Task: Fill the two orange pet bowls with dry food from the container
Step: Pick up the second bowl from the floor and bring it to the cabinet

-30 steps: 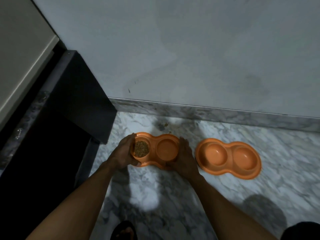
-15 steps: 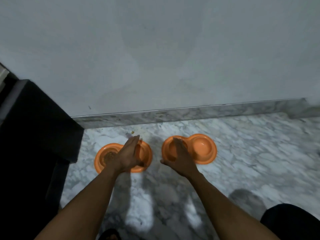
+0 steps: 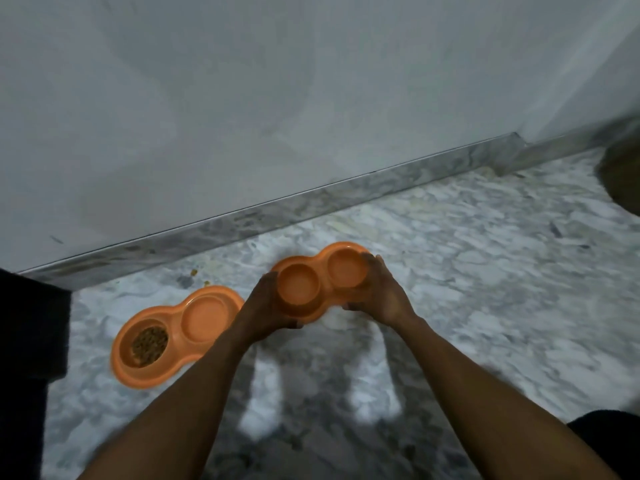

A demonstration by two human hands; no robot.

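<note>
Two orange double pet bowls are on the marble floor. The left bowl [image 3: 204, 323] lies on the floor, with brown dry food [image 3: 149, 344] in its left well and nothing in its right well. The right bowl [image 3: 320, 278] has two empty wells and is held at both ends. My left hand [image 3: 265, 306] grips its near-left end and my right hand [image 3: 382, 294] grips its right end. It appears raised a little off the floor and tilted. No food container is in view.
A grey wall with a marble skirting [image 3: 311, 202] runs behind the bowls. A black cabinet [image 3: 27, 341] stands at the left edge. A few spilled kibbles [image 3: 194, 272] lie near the skirting. A dark round object [image 3: 623, 174] sits at the far right.
Both hands left the left bowl, which holds food, and moved right. They now grip the empty right bowl at both ends. The view has turned right.
</note>
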